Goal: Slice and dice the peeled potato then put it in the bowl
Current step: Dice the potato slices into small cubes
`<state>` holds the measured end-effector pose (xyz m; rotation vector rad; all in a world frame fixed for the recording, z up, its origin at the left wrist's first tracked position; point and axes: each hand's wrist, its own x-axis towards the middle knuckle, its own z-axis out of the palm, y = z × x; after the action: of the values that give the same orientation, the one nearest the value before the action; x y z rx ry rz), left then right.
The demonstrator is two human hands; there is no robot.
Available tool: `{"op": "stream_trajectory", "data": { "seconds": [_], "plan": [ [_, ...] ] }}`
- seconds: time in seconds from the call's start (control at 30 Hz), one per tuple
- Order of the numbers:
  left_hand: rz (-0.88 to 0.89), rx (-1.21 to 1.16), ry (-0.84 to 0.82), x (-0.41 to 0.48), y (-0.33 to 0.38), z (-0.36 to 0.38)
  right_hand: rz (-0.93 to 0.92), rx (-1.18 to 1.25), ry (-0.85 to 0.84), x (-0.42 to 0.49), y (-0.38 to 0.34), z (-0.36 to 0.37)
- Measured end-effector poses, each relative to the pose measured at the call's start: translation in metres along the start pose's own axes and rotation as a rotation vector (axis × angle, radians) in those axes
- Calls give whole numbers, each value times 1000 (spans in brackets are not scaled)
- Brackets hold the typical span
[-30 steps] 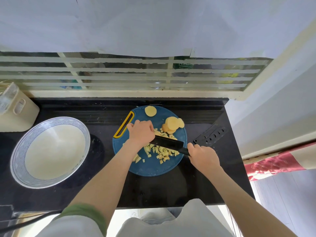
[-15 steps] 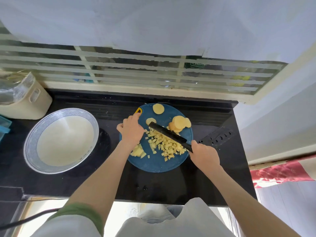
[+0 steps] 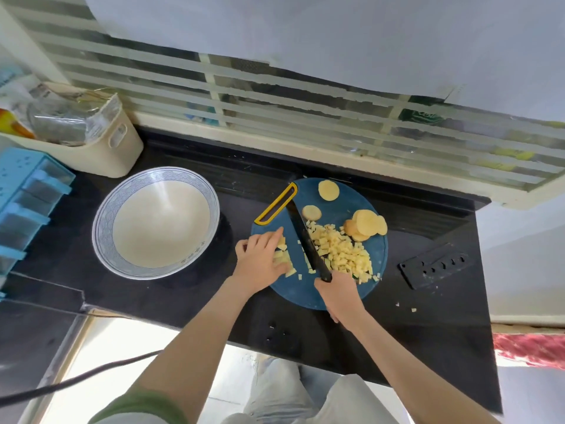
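A round blue cutting board (image 3: 308, 293) lies on the black counter. A heap of diced potato (image 3: 344, 254) covers its middle, with a few round potato slices (image 3: 367, 224) at the far right and two single slices further back. My right hand (image 3: 337, 293) grips the handle of a black knife (image 3: 302, 237), whose blade lies across the board left of the heap. My left hand (image 3: 260, 260) rests on a small pile of dice at the board's left edge. The large white bowl (image 3: 107, 215) with a blue rim stands to the left, with nothing in it.
A black knife sheath (image 3: 434, 266) lies right of the board, with a few stray dice (image 3: 406, 307) on the counter near it. A cream basket (image 3: 113, 154) and a blue drawer unit (image 3: 27, 191) stand at the far left. A window grille runs behind.
The knife has swung from slanting across the heap to pointing away from me, left of the dice. My left hand slid down onto a small pile at the board's left edge.
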<state>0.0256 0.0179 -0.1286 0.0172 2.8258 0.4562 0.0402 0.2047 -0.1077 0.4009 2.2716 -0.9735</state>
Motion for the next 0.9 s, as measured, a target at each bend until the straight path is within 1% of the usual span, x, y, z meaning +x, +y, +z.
{"op": "stream_trajectory", "data": {
  "seconds": [0.07,0.13,0.3,0.37,0.47,0.57,0.63,0.7,0.77,0.83,0.9],
  "plan": [
    [30,47,72,4,2,6,0,13,12,0,2,5],
    [60,71,96,7,3,10,-4,29,27,-2,4,8],
    [93,-1,146,3,4,23,15,13,16,-8,10,20],
    [80,-44,158,0,3,25,16,2,18,-8,11,23],
    [34,-103,148,-4,0,25,43,36,28,-7,16,24],
    [6,-89,142,-10,-4,25,53,43,41,-9,19,25],
    [3,-63,95,-13,-7,27,44,28,46,-10,18,29],
    [-8,-25,11,-15,-8,32,42,34,43,-11,16,34],
    [-29,-4,-17,-15,-8,36,44,54,31,-12,15,37],
    [-35,-29,33,-15,-8,38,43,52,13,-11,13,38],
    [-31,-85,138,-15,-8,38,39,44,8,-10,13,36]
  ]
}}
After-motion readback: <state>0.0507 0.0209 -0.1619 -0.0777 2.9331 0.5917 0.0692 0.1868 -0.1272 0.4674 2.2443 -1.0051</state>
